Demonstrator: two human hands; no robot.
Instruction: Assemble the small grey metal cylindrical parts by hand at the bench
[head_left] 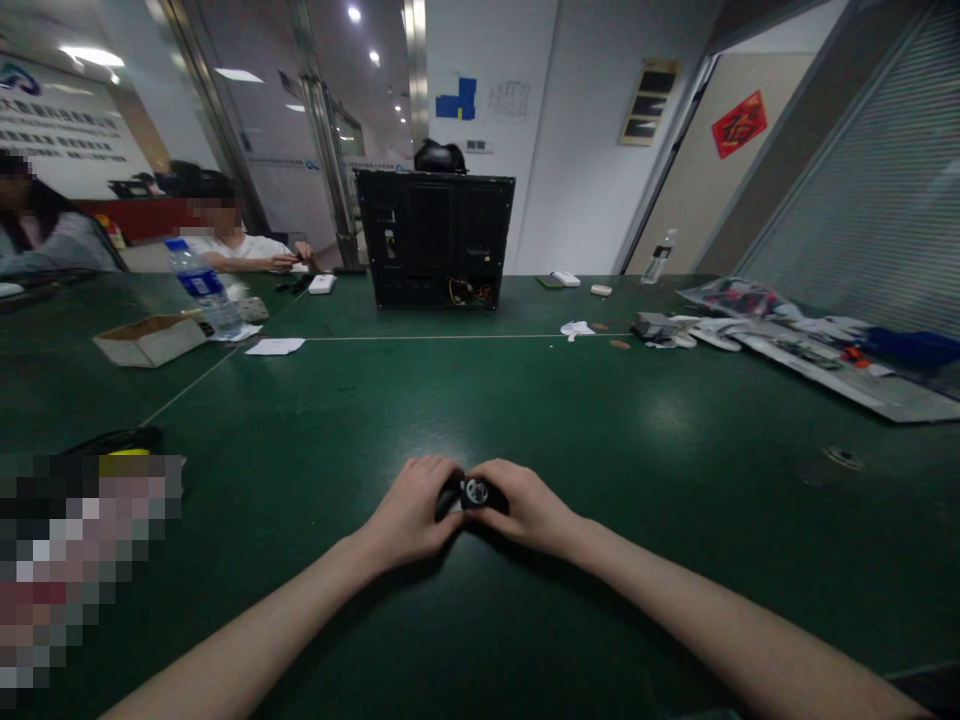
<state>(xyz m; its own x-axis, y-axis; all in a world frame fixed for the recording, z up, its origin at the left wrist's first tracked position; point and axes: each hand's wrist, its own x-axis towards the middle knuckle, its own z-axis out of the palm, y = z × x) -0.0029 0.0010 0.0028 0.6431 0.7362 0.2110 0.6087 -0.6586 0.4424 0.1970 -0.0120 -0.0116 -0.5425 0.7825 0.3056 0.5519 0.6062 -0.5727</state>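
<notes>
A small black part with a round silver centre (472, 492) rests low over the green table (570, 420), held between both my hands. My left hand (411, 512) curls its fingers around the part's left side. My right hand (529, 507) grips its right side, fingers closed. Both wrists lie on the table near its front edge. The underside of the part is hidden by my fingers.
A black open metal case (435, 238) stands at the table's far middle. A water bottle (204, 288) and a cardboard box (150, 340) sit far left, near two seated people. Circuit boards and wrappers (810, 345) lie far right. A second bottle (658, 258) stands by the door.
</notes>
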